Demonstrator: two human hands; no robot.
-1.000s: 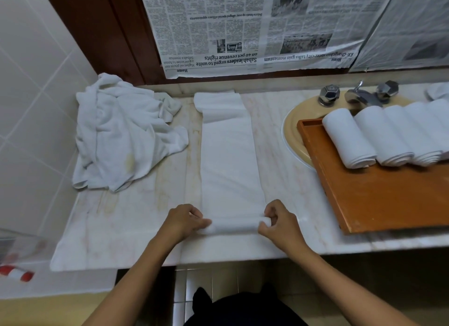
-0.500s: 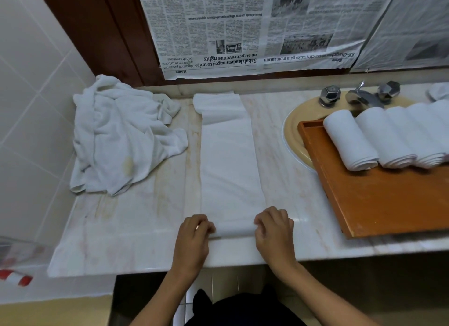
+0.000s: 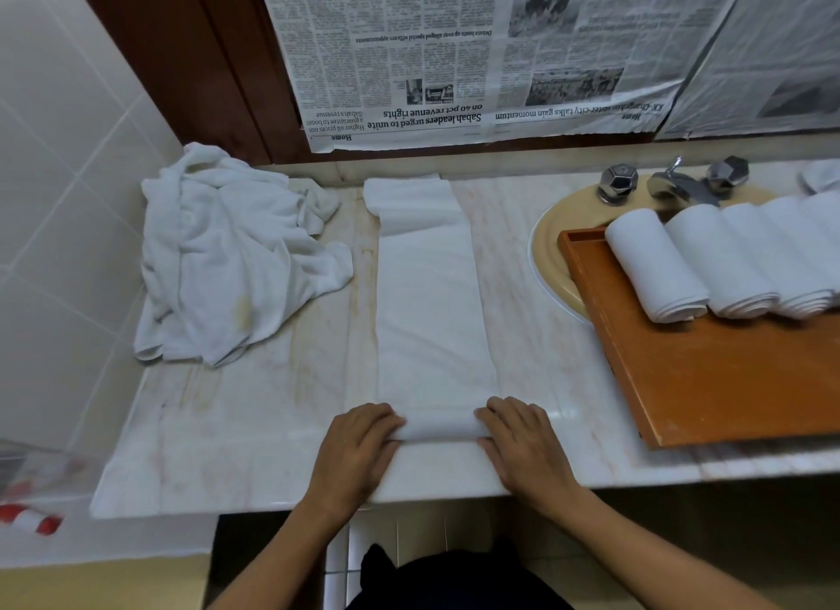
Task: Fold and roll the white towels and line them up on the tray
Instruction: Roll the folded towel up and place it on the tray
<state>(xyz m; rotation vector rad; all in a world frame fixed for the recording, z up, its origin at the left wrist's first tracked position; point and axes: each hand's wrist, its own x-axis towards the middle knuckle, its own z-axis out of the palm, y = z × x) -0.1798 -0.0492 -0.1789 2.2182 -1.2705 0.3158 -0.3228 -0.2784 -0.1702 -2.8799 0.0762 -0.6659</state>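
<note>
Lower centre: left hand (image 3: 357, 450), right hand (image 3: 522, 446) curl over the small roll at near end of folded towel (image 3: 427, 309), on table (image 3: 272, 427). Best rolled away evenly, tight, edges flush.

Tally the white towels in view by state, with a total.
On the tray, rolled towels: 4, last one cut by the frame
Gripped by left hand and right hand, folded strip: 1
At left, crumpled heap: 1
At far right edge, white cloth: 1
Total: 7
</note>
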